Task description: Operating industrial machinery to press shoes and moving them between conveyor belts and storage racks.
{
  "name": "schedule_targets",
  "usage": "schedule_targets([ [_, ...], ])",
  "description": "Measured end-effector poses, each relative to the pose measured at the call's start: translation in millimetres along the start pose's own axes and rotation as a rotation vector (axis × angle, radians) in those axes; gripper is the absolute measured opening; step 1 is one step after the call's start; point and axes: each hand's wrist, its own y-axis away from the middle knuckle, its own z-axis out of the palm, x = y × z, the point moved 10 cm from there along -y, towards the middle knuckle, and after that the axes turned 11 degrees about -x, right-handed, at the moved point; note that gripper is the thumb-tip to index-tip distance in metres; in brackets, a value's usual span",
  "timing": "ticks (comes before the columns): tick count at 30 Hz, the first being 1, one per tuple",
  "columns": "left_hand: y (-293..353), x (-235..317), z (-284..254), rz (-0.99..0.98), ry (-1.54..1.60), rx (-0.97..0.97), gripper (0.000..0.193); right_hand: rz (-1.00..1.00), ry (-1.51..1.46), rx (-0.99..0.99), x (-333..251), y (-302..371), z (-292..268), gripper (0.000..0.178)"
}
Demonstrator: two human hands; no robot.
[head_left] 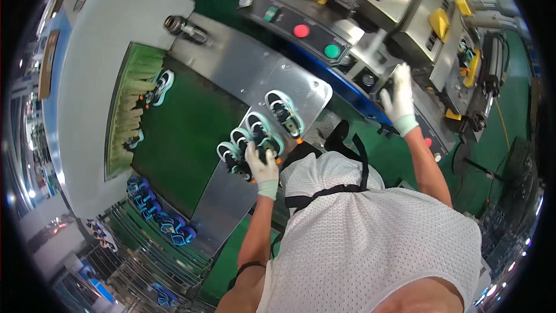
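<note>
Obscuring shoes (pixel 238 138) partly, left fingers (pixel 251 153), grip unclear, right fingers (pixel 401 75) spread, machine (pixel 417 40) cropped above

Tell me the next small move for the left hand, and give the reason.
Probably settle the left hand into a firmer grip on one of the clustered shoes: it is right over them, but whether it holds any is unclear. The right hand is open at the front of the machine, with no shoe in it.

Bench (pixel 255 75): smooth metal, glossy. Machine (pixel 414 40): metal, satin sheen. Buttons (pixel 301 31): glossy plastic. Gloves (pixel 401 98): matt cloth. Shirt (pixel 370 243): perforated mesh cloth, matt. Shoes (pixel 284 111): cloth-like uppers. Cabinet (pixel 127 11): smooth.
</note>
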Motion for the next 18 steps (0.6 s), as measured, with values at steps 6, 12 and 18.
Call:
schedule_targets([
  [6,-23.1,-69.9,15.3,0.010,-0.127,-0.098,0.089,0.145,0.256,-0.394,-43.8,-4.8,73.2,0.092],
  [12,-55.6,-54.9,11.2,0.062,-0.109,-0.055,0.079,-0.011,-0.503,-0.577,-217.7,14.3,183.0,0.091],
  [18,-82.5,-54.0,13.0,0.094,-0.044,-0.106,0.079,0.326,-0.657,-0.341,-228.4,2.6,274.5,0.063],
])
